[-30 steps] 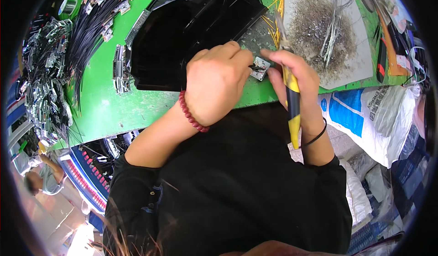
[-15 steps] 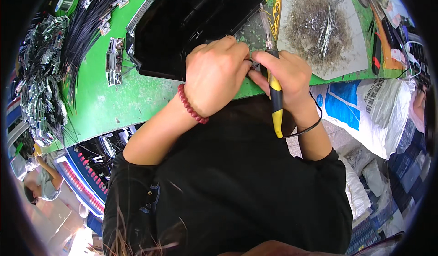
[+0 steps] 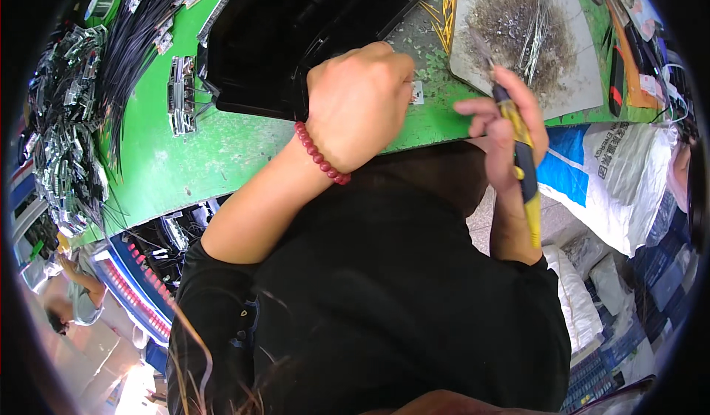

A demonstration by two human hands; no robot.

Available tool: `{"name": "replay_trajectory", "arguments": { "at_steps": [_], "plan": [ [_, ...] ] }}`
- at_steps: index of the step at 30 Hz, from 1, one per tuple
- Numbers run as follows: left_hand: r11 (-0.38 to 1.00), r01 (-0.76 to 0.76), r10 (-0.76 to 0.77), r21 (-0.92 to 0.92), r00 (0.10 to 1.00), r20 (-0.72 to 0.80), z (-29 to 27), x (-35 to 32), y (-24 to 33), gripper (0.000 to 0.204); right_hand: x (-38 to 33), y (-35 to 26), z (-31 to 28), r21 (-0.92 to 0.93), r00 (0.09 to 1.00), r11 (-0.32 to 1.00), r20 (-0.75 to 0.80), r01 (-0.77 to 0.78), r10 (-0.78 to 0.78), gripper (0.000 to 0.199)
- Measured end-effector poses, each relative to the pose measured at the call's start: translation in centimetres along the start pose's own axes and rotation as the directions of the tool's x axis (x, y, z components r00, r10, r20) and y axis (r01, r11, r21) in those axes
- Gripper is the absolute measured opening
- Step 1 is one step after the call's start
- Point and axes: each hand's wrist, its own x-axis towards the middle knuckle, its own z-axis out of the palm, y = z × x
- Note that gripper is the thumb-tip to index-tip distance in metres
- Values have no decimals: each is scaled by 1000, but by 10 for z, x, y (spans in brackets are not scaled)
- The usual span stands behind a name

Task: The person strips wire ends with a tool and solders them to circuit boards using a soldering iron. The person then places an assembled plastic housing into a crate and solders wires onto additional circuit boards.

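Our right hand grasps the soldering iron; we cannot tell whether our left hand, fingers curled, grips the pale board near the surface's front edge. Loosely held, it could slip.

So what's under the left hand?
Just right of the left hand, a small whitish plate shows against the green tabletop; whatever lies directly beneath the hand is covered.

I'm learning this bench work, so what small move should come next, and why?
I'd probably bring the yellow-and-black pen-shaped tool tip-first toward the small pale piece: the right hand grips the tool, but its tip shows away from the piece, over the grey board, while the left hand is right at the piece.
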Motion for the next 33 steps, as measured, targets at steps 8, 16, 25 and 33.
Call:
{"name": "replay_trajectory", "arguments": {
  "at_steps": [8, 16, 25, 33],
  "plan": [
    [998, -40, 40, -53, 999, 1, -2, -2, -2, 4, -15, 11, -46, -19, 951, 997, -298, 77, -79, 60],
    [992, -125, 125, 14, 992, 8, 1, -3, -3, 9, -19, 13, -71, 242, 942, 968, -334, 70, 15, 28],
    [980, -199, 199, -18, 980, 5, 1, -4, -5, 11, -12, 18, -89, 495, 911, 867, -384, 62, 154, 18],
    [979, -202, 201, -37, 979, -23, 1, -4, -2, 9, -5, 22, -93, 177, 804, 983, -590, 42, 72, 6]
  ]
}}
